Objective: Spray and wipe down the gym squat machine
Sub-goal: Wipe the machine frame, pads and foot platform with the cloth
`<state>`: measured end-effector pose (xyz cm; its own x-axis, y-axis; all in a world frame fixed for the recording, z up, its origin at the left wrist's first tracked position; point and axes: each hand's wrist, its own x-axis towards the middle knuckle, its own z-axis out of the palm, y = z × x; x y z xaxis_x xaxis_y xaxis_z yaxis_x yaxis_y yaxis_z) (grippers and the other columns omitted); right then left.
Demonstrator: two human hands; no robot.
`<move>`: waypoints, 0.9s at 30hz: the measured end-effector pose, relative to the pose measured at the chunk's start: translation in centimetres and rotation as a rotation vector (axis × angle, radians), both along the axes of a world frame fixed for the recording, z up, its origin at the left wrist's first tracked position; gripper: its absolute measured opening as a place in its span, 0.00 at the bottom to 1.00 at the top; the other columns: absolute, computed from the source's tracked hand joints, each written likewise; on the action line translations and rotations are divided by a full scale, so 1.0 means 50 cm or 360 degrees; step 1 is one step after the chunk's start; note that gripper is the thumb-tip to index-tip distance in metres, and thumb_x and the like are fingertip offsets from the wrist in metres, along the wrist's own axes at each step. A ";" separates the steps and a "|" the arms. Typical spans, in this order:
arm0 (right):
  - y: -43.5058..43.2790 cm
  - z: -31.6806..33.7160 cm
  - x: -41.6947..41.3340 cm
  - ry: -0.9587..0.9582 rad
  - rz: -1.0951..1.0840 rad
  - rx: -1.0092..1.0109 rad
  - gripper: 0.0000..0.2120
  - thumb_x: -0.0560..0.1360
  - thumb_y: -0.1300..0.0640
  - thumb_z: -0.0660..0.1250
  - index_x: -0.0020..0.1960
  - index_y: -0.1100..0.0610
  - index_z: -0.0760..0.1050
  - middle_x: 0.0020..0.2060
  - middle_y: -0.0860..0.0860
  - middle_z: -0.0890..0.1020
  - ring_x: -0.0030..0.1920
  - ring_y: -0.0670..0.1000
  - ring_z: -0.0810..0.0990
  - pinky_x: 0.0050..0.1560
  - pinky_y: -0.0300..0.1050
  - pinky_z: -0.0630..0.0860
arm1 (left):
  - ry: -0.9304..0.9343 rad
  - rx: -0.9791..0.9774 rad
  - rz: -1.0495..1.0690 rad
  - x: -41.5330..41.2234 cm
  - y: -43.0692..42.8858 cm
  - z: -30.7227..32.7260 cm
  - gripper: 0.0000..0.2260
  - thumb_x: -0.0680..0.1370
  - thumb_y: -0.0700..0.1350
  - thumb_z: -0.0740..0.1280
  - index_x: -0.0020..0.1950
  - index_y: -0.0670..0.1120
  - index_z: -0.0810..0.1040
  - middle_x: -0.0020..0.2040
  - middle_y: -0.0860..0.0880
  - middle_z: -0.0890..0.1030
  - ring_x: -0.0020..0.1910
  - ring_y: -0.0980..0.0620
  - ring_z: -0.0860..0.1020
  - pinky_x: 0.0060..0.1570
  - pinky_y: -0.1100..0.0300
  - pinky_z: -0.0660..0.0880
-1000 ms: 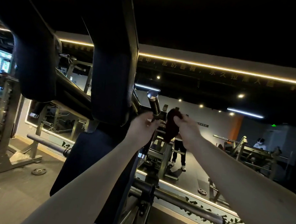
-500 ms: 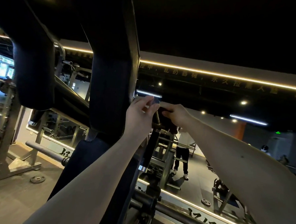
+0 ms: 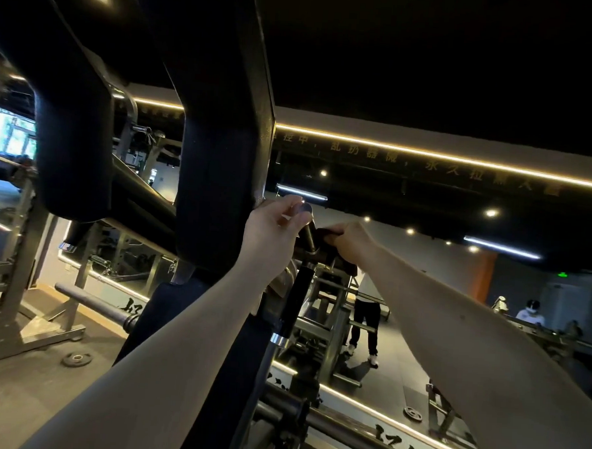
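The squat machine fills the view, with two black shoulder pads (image 3: 223,152) overhead and a black back pad (image 3: 166,320) below. A chrome handle post (image 3: 307,226) with a black grip (image 3: 295,300) rises beside the right pad. My left hand (image 3: 273,230) holds the chrome top of that post, fingers curled round it. My right hand (image 3: 347,237) grips a dark red cloth (image 3: 325,234) and presses it against the post just below the left hand. No spray bottle is in view.
A steel weight bar (image 3: 362,437) crosses low in front of a wall mirror (image 3: 402,333). A rack frame (image 3: 12,312) stands at left, with a small weight plate (image 3: 76,358) on the floor. People (image 3: 530,312) sit at far right.
Both hands rose from the lower joint to the top of the chrome post. The cloth, bunched beside the post before, now presses against it. The view tilted up slightly.
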<state>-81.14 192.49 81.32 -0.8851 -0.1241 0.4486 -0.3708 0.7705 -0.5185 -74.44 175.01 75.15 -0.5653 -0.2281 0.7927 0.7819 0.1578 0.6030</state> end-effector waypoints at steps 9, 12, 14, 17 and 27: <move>-0.035 -0.044 0.104 0.0084 0.0318 -0.0850 0.12 0.83 0.59 0.64 0.60 0.46 0.82 0.57 0.52 0.82 0.56 0.54 0.81 0.55 0.55 0.81 | 0.0002 -0.0036 0.0000 -0.003 -0.001 0.002 0.16 0.82 0.48 0.70 0.69 0.49 0.79 0.56 0.55 0.82 0.58 0.58 0.81 0.52 0.68 0.77; -0.045 -0.054 0.130 0.0169 0.0549 -0.1096 0.12 0.83 0.57 0.66 0.59 0.42 0.83 0.57 0.48 0.82 0.60 0.55 0.81 0.59 0.62 0.81 | 0.0033 0.0008 -0.0055 -0.006 0.001 0.001 0.13 0.82 0.46 0.69 0.67 0.49 0.80 0.55 0.54 0.84 0.57 0.60 0.81 0.51 0.69 0.78; -0.053 -0.075 0.124 0.0422 0.0547 -0.1036 0.12 0.83 0.57 0.65 0.61 0.43 0.82 0.57 0.44 0.81 0.60 0.49 0.80 0.60 0.57 0.81 | 0.0088 0.0001 -0.0058 -0.010 0.004 -0.001 0.11 0.82 0.45 0.69 0.64 0.48 0.82 0.52 0.54 0.85 0.54 0.60 0.82 0.52 0.67 0.79; -0.070 -0.127 0.098 0.0894 0.0405 -0.0851 0.14 0.81 0.62 0.67 0.63 0.48 0.80 0.57 0.42 0.80 0.59 0.43 0.79 0.63 0.52 0.80 | 0.0057 0.0054 -0.0064 -0.017 0.003 -0.003 0.12 0.82 0.47 0.69 0.66 0.49 0.81 0.53 0.55 0.84 0.54 0.61 0.82 0.53 0.66 0.80; 0.034 -0.128 0.125 0.0213 -0.0057 -0.0403 0.13 0.80 0.61 0.69 0.63 0.52 0.83 0.52 0.50 0.85 0.50 0.49 0.84 0.44 0.39 0.79 | -0.0067 0.0109 0.0117 0.028 0.049 -0.068 0.15 0.83 0.51 0.67 0.69 0.53 0.77 0.57 0.54 0.79 0.52 0.60 0.79 0.51 0.65 0.78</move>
<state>-74.88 194.17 74.93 -0.8176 0.0371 0.5746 -0.4237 0.6368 -0.6441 -73.06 177.46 71.76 -0.5777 -0.3228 0.7497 0.7435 0.1710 0.6465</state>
